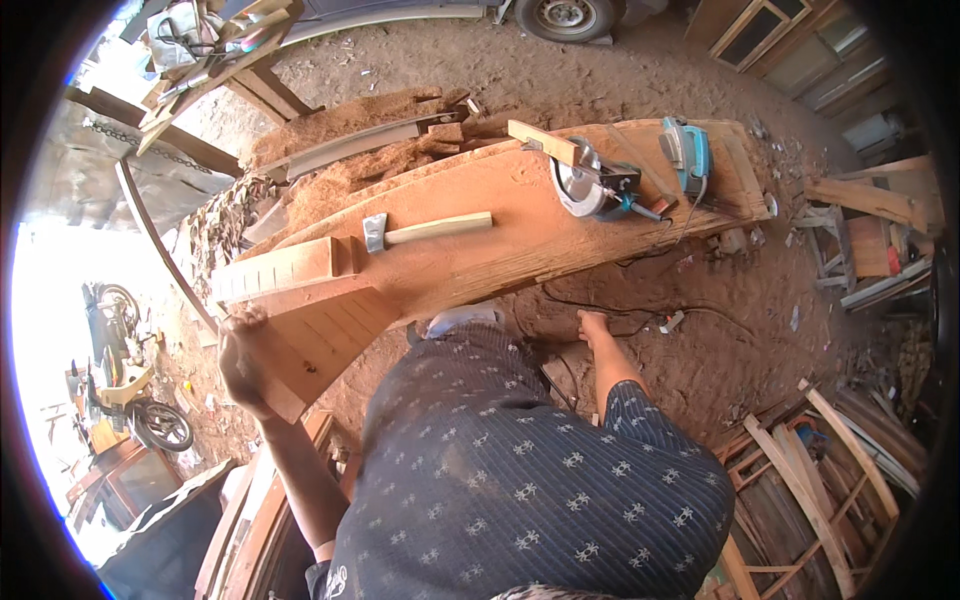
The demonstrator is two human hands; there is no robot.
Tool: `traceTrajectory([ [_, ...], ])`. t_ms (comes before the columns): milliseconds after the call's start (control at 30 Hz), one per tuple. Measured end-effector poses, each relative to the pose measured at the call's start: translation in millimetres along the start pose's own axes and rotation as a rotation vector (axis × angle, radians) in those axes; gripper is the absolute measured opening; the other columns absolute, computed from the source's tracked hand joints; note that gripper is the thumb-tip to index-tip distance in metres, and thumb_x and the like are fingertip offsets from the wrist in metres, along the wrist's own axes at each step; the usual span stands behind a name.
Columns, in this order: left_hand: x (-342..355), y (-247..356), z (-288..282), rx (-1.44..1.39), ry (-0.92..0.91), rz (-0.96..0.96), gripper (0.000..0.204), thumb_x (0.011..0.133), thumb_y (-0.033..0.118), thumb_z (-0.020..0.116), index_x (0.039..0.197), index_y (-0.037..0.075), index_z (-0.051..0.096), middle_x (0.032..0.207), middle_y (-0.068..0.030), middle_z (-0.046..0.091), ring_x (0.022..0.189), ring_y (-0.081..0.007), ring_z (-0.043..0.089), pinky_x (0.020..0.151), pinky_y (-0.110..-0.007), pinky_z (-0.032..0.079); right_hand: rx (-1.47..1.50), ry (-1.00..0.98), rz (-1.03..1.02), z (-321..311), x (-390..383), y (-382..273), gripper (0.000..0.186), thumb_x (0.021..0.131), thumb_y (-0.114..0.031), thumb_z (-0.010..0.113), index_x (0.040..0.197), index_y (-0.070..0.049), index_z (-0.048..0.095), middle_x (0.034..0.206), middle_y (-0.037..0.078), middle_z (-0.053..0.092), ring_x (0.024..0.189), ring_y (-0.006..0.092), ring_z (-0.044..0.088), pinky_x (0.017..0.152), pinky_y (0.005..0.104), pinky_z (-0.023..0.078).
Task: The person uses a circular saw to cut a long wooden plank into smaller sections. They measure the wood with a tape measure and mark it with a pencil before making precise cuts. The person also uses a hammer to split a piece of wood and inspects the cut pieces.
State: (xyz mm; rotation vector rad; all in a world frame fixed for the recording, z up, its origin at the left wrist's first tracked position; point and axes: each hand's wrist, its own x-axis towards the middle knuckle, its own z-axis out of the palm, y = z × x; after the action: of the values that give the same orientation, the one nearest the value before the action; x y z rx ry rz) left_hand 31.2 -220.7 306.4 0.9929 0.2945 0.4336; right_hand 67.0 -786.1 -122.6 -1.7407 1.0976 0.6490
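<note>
My left hand (243, 365) is closed around the outer end of a wooden board (325, 340) with several dark lines across it, at the left end of the bench. Touching it lies a lighter wood block (280, 268), lined the same way. Low beside my body hangs my right hand (593, 325); its fingers are mostly hidden from above, and a dark cord (645, 312) passes near it. On the bench rest a hatchet (440, 228) with a pale wooden handle, a circular saw (590, 187) with a wood strip against it, and a teal electric planer (686, 155).
The long, thick plank bench (470, 272) is coated with sawdust. Cords trail over the dirt floor (700, 360). Stacked timber (815, 490) lies at lower right, more boards (250, 510) at lower left. A motorcycle (125, 375) stands far left; a vehicle wheel (565, 15) shows behind.
</note>
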Motion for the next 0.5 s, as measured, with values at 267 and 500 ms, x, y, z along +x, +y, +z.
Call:
traceTrajectory([
  [267, -66, -46, 89, -0.251, 0.129, 0.166, 0.028, 0.099, 0.025, 0.045, 0.103, 0.0, 0.058, 0.102, -0.0119, 0.058, 0.102, -0.0263, 0.053, 0.103, -0.04, 0.039, -0.369, -0.05, -0.284, -171, 51, -25, 0.033, 0.088, -0.028, 0.074, 0.104, 0.002, 0.074, 0.08, 0.011, 0.069, 0.063, 0.0227, 0.062, 0.053, 0.04, 0.048],
  [500, -112, -65, 167, -0.096, 0.283, 0.369, 0.028, 0.092, 0.024, 0.051, 0.097, -0.001, 0.062, 0.092, -0.0126, 0.063, 0.092, -0.0276, 0.058, 0.092, -0.041, 0.046, -0.205, 0.033, -0.303, -297, 101, -145, 0.04, 0.09, -0.031, 0.073, 0.118, -0.003, 0.07, 0.083, 0.006, 0.066, 0.059, 0.0176, 0.057, 0.052, 0.0315, 0.046],
])
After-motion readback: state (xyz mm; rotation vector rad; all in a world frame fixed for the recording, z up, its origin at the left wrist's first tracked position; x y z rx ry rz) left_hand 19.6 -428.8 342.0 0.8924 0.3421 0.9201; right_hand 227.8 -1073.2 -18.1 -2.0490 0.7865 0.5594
